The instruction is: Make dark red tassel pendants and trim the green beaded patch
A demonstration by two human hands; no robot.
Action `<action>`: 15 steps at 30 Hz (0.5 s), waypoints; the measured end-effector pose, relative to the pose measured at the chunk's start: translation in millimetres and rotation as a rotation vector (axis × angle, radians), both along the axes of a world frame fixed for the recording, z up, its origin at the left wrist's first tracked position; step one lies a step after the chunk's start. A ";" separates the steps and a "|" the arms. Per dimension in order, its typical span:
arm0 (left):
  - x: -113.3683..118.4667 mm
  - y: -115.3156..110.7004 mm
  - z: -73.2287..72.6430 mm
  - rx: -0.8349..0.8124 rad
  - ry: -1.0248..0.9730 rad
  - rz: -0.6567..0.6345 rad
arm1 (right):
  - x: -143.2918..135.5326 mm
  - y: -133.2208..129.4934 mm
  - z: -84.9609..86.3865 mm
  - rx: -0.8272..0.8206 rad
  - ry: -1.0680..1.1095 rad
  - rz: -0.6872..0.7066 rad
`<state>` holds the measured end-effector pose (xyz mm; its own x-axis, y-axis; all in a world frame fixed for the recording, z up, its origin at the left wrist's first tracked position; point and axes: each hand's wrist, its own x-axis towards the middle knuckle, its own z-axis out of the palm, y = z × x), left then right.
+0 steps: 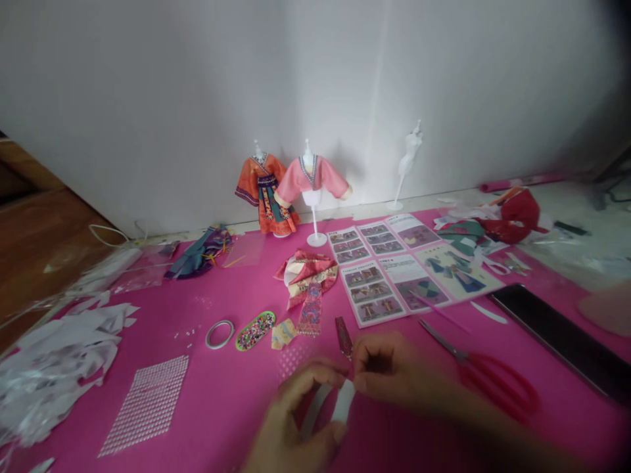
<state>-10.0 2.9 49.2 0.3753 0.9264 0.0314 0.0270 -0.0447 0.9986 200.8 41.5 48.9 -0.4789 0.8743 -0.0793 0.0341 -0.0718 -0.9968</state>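
Near edge: the left hand (283, 410) has a white strip (344, 401) clamped between thumb and fingers, low and right of centre, above a pink table cover (241, 401). Right hand (401, 378) meets it at the strip's upper end, fingertips drawn together; cannot tell whether they grip the strip or only touch it. Off to the left, a sheet of small shiny gems (148, 401) and a heap of white scraps (54, 361). Right of the hands, red-handled scissors (461, 356), blades pointing away. Just beyond the right hand, a dark red patterned piece (343, 335). Farther out, left to right: a ring-shaped roll (208, 333), a green-rimmed dish (238, 345) of mixed beads, a pale yellow scrap (282, 334), a bundle of red cloth (306, 272). A dark phone (557, 338) lies at right, near a printed sheet (409, 266) of pictures. Against the wall (197, 98), three small dress forms: one in an orange outfit (249, 179), one in a pink jacket (328, 174), one bare white form (409, 157).
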 end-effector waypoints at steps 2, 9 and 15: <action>-2.4 1.1 -1.9 0.022 -0.007 -0.015 | 1.0 2.6 4.1 0.037 -0.016 -0.027; -7.9 6.1 -8.1 0.016 -0.096 -0.056 | 6.4 12.2 16.3 0.291 -0.085 -0.293; -8.3 9.4 -4.8 -0.006 -0.120 -0.104 | 9.5 0.7 43.4 0.610 -0.228 -0.406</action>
